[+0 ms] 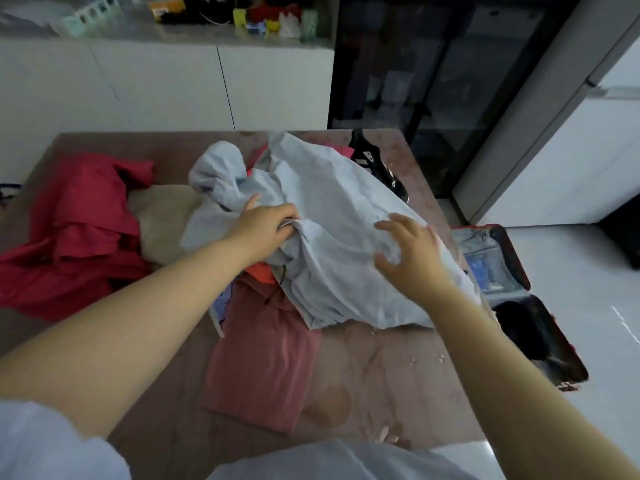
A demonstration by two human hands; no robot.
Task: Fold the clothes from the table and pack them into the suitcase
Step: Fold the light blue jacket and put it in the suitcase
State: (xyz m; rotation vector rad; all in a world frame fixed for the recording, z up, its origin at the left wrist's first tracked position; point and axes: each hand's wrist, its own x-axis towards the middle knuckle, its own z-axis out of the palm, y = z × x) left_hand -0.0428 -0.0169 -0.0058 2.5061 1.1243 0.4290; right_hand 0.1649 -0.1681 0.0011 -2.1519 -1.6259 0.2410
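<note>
One black shoe (374, 161) with white stripes lies at the far edge of the marbled brown table (381, 368); one open suitcase (519, 268), red-rimmed, sits on the floor just beside it. Four garments show plainly: a crumpled red garment (86, 216), a soft cream one (162, 220), a flat-folded dusty-pink one (263, 362), and a wrinkled pale grey garment (332, 209) heaped mid-table. The left hand (266, 225) pinches a fold of the pale grey garment; the right hand (412, 254) has its fingers spread wide on the same cloth.
</note>
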